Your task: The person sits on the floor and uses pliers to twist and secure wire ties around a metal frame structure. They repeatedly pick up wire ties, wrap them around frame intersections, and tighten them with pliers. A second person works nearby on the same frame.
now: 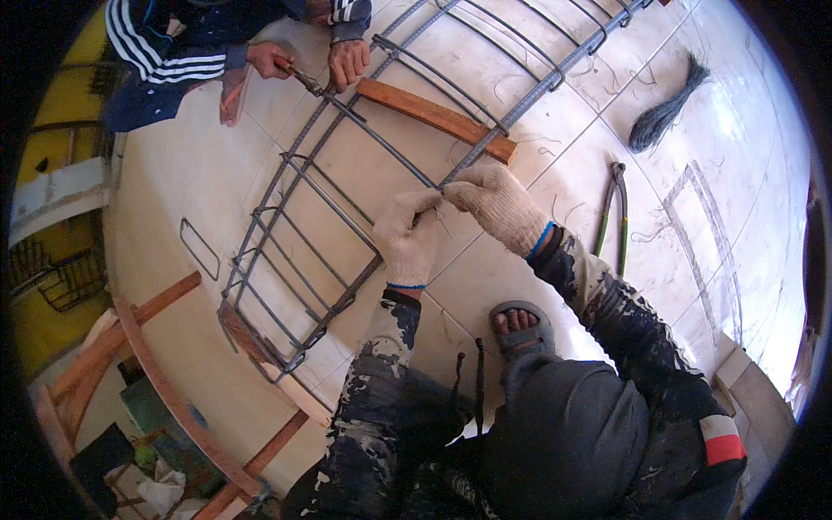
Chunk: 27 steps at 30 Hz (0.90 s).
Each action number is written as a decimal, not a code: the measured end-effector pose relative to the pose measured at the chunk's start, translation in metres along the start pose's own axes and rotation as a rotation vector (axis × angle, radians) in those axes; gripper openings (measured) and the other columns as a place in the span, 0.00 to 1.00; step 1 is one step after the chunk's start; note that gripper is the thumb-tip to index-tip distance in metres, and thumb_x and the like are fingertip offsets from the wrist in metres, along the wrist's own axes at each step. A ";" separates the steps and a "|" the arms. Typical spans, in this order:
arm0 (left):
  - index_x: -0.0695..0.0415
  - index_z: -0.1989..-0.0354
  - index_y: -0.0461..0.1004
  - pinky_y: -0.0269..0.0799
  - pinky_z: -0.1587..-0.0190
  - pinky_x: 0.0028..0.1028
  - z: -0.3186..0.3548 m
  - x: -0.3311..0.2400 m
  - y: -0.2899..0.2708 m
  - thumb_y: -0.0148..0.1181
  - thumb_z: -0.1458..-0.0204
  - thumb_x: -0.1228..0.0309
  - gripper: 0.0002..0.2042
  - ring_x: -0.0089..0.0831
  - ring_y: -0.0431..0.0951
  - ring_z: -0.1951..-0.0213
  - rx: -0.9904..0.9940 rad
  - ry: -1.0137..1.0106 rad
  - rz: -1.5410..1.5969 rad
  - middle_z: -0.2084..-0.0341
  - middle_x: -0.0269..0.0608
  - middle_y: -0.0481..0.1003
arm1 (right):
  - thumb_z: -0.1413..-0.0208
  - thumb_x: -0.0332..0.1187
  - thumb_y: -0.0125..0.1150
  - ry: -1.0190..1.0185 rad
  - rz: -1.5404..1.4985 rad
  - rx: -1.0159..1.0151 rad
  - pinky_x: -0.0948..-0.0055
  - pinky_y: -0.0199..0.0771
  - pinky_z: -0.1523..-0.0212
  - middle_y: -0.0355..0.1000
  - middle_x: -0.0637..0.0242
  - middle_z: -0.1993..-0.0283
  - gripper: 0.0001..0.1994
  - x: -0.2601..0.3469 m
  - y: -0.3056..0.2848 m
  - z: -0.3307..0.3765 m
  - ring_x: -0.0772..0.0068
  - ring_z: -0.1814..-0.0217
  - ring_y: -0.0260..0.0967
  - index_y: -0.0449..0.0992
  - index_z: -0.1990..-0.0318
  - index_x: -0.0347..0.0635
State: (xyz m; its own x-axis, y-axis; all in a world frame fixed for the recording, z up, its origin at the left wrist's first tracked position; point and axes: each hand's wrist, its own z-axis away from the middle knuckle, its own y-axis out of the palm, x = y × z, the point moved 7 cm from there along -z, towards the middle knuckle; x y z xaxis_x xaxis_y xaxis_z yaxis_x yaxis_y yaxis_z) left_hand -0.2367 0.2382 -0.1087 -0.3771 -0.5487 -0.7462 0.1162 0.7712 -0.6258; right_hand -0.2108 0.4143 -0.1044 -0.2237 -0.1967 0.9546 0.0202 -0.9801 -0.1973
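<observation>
Tiled floor [217,173]; rebar cage [347,182] under hands [451,217].

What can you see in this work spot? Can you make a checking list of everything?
Surface: pale tiled floor, wire scraps scattered.
Job's things: rebar cage lying on a wooden batten; both gloved hands meet at one joint on its near bar.
Clutter: long-handled cutter, bundle of tie wire, loose bent stirrup.
Hands: left hand and right hand, fingers pinched at the joint.
Cables: nothing seen.
Surroundings: another person's hands work the cage's far end with a tool; wooden frames at left.
</observation>
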 end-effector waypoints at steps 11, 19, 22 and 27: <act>0.59 0.56 0.83 0.77 0.48 0.34 -0.004 0.021 0.008 0.70 0.45 0.77 0.09 0.37 0.82 0.54 0.148 -0.165 0.278 0.57 0.43 0.82 | 0.40 0.46 0.60 -0.130 0.314 0.016 0.48 0.81 0.56 0.81 0.46 0.65 0.17 0.041 -0.006 -0.004 0.41 0.59 0.80 0.87 0.62 0.41; 0.58 0.57 0.82 0.77 0.49 0.30 -0.013 -0.002 0.008 0.64 0.35 0.72 0.04 0.30 0.81 0.56 0.123 0.003 0.284 0.61 0.37 0.82 | 0.30 0.49 0.60 0.345 -0.385 -0.166 0.69 0.73 0.71 0.82 0.65 0.59 0.20 -0.040 0.002 0.033 0.74 0.71 0.73 0.84 0.54 0.38; 0.57 0.56 0.81 0.76 0.52 0.25 -0.008 0.016 0.017 0.60 0.31 0.70 0.06 0.23 0.80 0.57 0.187 -0.338 0.536 0.62 0.33 0.81 | 0.28 0.47 0.60 0.614 -0.763 0.124 0.78 0.67 0.77 0.81 0.67 0.59 0.18 -0.052 0.054 0.044 0.79 0.73 0.70 0.81 0.48 0.42; 0.58 0.54 0.78 0.74 0.59 0.20 -0.018 0.012 0.025 0.55 0.28 0.67 0.08 0.18 0.76 0.62 0.249 -0.534 0.738 0.63 0.31 0.78 | 0.27 0.39 0.55 0.477 -0.952 0.215 0.74 0.60 0.79 0.63 0.79 0.74 0.10 -0.073 0.083 0.023 0.79 0.76 0.63 0.76 0.58 0.44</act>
State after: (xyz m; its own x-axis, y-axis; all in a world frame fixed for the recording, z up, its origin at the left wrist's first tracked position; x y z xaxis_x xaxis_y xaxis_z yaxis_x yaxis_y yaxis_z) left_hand -0.2545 0.2568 -0.1293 0.3336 -0.0723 -0.9399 0.3738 0.9255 0.0615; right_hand -0.1706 0.3466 -0.1854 -0.5923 0.6307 0.5015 -0.2019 -0.7187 0.6654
